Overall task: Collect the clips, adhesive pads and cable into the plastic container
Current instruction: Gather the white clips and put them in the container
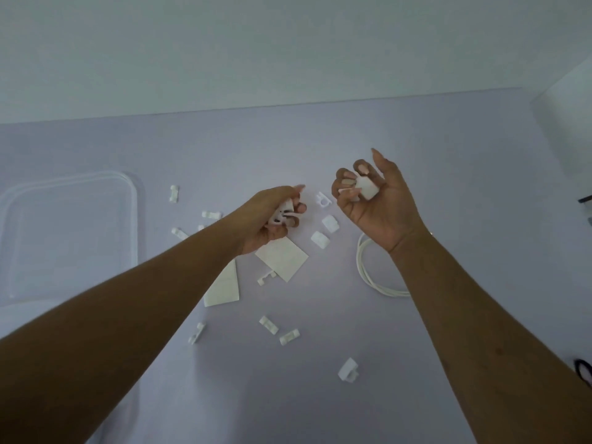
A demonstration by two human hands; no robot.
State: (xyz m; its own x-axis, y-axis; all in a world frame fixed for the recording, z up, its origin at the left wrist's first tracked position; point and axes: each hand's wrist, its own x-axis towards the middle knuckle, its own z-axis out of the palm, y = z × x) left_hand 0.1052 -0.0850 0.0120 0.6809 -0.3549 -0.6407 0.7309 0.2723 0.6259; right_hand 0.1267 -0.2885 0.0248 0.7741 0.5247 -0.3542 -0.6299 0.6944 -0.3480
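Observation:
My left hand (272, 219) is curled around a few white clips (279, 216) above the table's middle. Palm up and raised to the right of it, my right hand (378, 203) grips more white clips (365, 189) in its fingers. Several white clips lie loose on the lilac table, such as one clip (330, 223) between my hands and another (347, 369) near the front. Two white adhesive pad sheets (283, 257) (224, 288) lie under my left wrist. A coiled white cable (373, 274) lies partly hidden under my right forearm. The clear plastic container (134, 219) stands at the left.
The lilac table (288, 395) meets a pale wall along its far edge. A white object (567, 129) stands at the far right, with dark items (584, 371) at the right edge lower down.

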